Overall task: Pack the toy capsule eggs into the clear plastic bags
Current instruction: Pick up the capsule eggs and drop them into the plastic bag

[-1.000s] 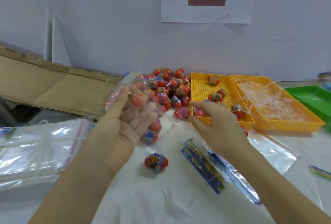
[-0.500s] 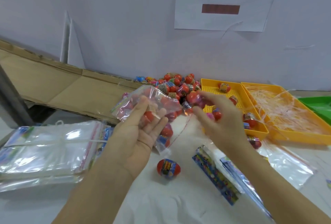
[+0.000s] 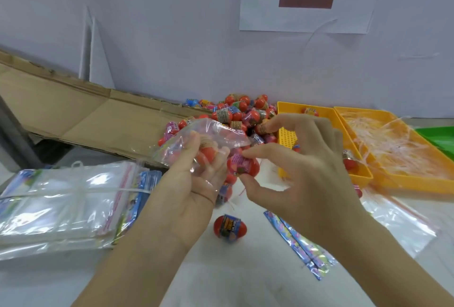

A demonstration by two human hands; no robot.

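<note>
Only the paper sign (image 3: 307, 19) on the wall (image 3: 172, 24) has writing that can be read.
Its two big black Chinese characters, tops cut by the frame edge, seem to read "拣蛋", with a plain red-brown bar (image 3: 306, 1) printed below. The label bands on the eggs (image 3: 224, 115) and the print on the packets (image 3: 298, 245) on the table (image 3: 245, 282) are too blurred to read.

Bright even light, soft blur, wide-angle edge bending

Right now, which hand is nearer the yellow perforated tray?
Right. The right hand, pinching an egg, overlaps the yellow tray at its left edge; the left hand holds the bag farther to its left.
</note>
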